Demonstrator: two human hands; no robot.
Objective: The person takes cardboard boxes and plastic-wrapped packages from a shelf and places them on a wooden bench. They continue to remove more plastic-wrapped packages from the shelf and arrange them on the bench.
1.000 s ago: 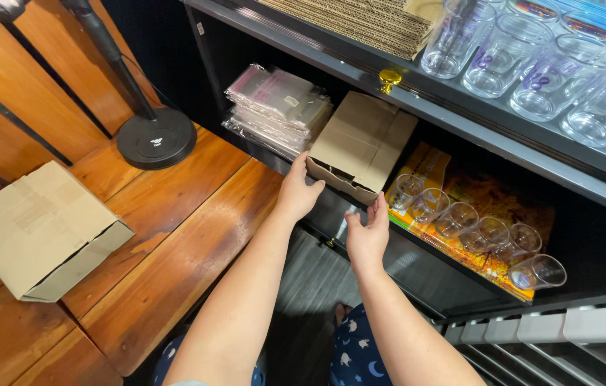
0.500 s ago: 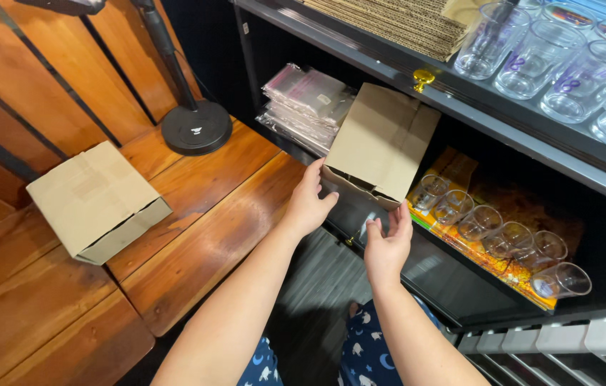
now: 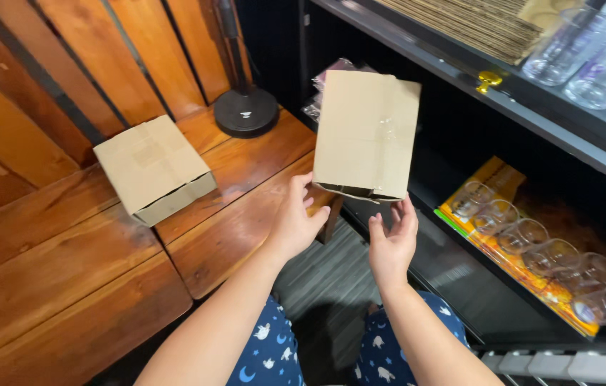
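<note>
Since the earlier frame, I note the cardboard box (image 3: 367, 134) has come out of the lower shelf and now stands lifted clear in front of the black shelving unit (image 3: 460, 78), tilted with its taped face toward the camera. The left hand (image 3: 294, 221) holds the box at its lower left corner, fingers curled and closed on the edge. The right hand (image 3: 391, 239) supports the lower right edge from beneath, fingers spread and raised against the bottom flap. A second cardboard box (image 3: 154, 168) lies on the wooden bench (image 3: 67, 286), well apart to the left. A round black stand base (image 3: 246, 112) sits behind it. A row of clear glasses (image 3: 539, 246) lies on the lower shelf, to the right of the hands.
</note>
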